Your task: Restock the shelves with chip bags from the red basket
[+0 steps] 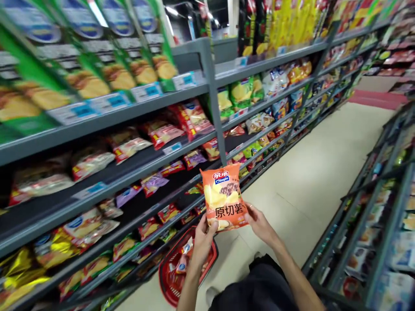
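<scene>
Left hand (204, 236) and right hand (260, 222) clasp the orange potato-chip bag (223, 194) at its lower sides! Likely light, slick, crushable: edges suit best.

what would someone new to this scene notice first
Probably the bright orange chip bag at the centre, held between the left hand and the right hand. Next, likely the red basket below it, with packets inside, and the large green packages at upper left.
</scene>
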Motion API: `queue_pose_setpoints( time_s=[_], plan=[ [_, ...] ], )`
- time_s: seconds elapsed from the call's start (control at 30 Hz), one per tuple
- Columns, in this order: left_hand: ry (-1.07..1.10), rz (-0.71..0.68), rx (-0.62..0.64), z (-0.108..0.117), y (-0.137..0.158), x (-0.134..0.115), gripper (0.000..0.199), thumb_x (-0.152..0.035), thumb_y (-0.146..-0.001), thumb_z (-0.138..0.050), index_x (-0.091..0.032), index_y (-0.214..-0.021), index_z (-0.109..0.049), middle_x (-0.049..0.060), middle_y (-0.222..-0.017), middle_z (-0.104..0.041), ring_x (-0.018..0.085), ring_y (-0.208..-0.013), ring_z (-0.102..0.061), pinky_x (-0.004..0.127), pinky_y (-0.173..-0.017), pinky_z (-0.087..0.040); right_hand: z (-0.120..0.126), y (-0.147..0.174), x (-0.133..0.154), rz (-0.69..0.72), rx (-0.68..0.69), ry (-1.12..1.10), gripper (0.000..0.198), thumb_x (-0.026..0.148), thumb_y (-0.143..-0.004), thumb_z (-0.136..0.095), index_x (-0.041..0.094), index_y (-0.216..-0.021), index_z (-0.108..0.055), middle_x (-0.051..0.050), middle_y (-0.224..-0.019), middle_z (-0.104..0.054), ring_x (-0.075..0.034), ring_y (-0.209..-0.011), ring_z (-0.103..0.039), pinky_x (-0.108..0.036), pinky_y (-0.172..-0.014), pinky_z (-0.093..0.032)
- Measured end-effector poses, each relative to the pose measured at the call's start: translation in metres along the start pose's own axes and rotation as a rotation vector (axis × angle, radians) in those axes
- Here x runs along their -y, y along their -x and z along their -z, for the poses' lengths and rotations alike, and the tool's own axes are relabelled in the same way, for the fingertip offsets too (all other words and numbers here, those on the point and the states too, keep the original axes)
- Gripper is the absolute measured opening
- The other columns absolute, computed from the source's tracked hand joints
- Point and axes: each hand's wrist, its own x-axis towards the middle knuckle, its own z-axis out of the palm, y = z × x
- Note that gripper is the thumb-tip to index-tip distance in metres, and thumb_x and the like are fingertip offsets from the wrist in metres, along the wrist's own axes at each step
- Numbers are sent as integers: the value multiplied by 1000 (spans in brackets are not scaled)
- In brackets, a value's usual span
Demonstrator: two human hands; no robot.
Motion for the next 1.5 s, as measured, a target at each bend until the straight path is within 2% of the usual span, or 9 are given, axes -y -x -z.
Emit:
queue_pose_setpoints(
  time_s=[0.17, 0.33, 0.43, 0.67, 0.83, 0.97, 1.13, 1.33, 1.5],
  plan=[
    [-115, 39, 178, -101, -50, 13, 72, -50, -89, -74, -18, -149, -51, 15, -150, -60, 27, -134, -62, 39, -115, -48, 112, -35, 14, -82, -35, 1, 64, 56, -88, -76, 20, -137, -57, -12, -140, -66, -28, -127, -64, -44, -112, -52],
    [-242, 19, 128, -150, -125, 33, 77, -51, -89, -72, -18, -153, -46, 17, -153, -56, 28, -135, -61, 42, -114, -50, 174, -99, 5, -129, -38, -13, 63, 51, -85, -80, 20, -135, -56, -11, -136, -68, -28, -124, -66, -45, -110, -54],
    [-250, -17, 81, -165, -182, 44, 90, -49, -86, -74, -17, -159, -35, 19, -158, -49, 29, -138, -58, 44, -115, -49, 200, -148, -2, -97, -46, 24, 58, 48, -85, -79, 21, -131, -57, -10, -133, -70, -27, -122, -67, -45, -109, -55],
    [-395, -162, -3, -201, -312, 39, 63, -46, -94, -65, -19, -150, -51, 15, -144, -65, 28, -129, -64, 45, -113, -50, 251, -289, 17, -42, 53, 345, 57, 49, -86, -76, 22, -133, -61, -9, -131, -72, -27, -114, -71, -44, -102, -58],
    [-347, -248, -228, -218, -403, 43, 69, -44, -91, -70, -17, -152, -48, 17, -141, -65, 29, -126, -66, 46, -110, -53, 271, -410, 16, -8, 109, 434, 57, 52, -81, -75, 17, -125, -63, -11, -114, -78, -26, -99, -76, -43, -90, -63],
    [-458, -290, -447, -223, -446, 37, 70, -42, -91, -69, -13, -151, -47, 23, -151, -55, 33, -139, -56, 53, -119, -44, 271, -492, 11, 69, 225, 521, 50, 47, -82, -75, 18, -121, -65, -9, -117, -78, -25, -104, -74, -41, -97, -60],
    [-405, -305, -705, -256, -413, 51, 62, -44, -98, -56, -13, -151, -44, 22, -154, -50, 28, -141, -54, 49, -121, -42, 254, -568, 1, 168, 283, 580, 42, 41, -87, -70, 18, -122, -63, -13, -123, -74, -27, -115, -69, -42, -106, -53],
    [-154, 77, -815, -322, -298, 143, 67, -60, -86, -64, -15, -135, -54, 25, -143, -59, 31, -128, -64, 48, -107, -53, 227, -615, -27, 141, 345, 633, 40, 36, -86, -69, 14, -119, -61, -17, -114, -73, -30, -109, -68, -44, -100, -53],
    [-107, 288, -1021, -328, -208, 212, 75, -70, -74, -68, -16, -126, -57, 24, -141, -62, 35, -124, -67, 48, -105, -54, 223, -624, -31, 161, 363, 648, 55, 45, -85, -70, 11, -127, -57, -21, -119, -70, -33, -119, -63, -44, -106, -50]
  ],
)
